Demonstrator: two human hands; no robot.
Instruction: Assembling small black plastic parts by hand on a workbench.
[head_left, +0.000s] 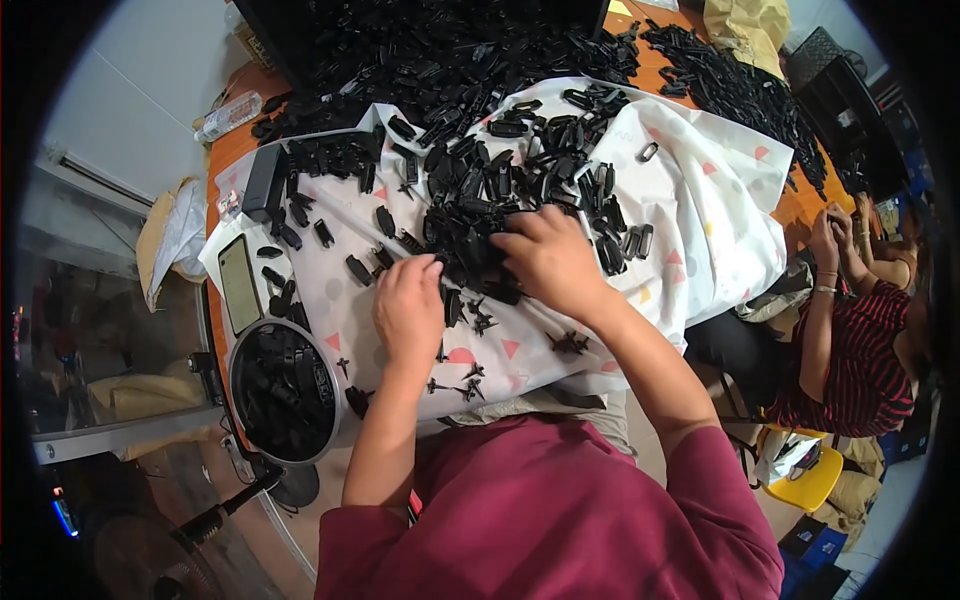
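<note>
A heap of small black plastic parts lies on a white cloth printed with coloured shapes. My right hand reaches over the near side of the heap, fingers curled down among the parts and slightly blurred; what they grip is hidden. To its left, my left hand is closed beside the heap, fingertips drawn together; whatever they hold is too small to make out. Several small dark spiky pieces lie on the cloth between my forearms, and another cluster rests by my right forearm.
Left are a phone, a dark box, a round black-filled container and a plastic bottle. More black parts pile up at the back. A person in a striped shirt works at right, near a yellow stool.
</note>
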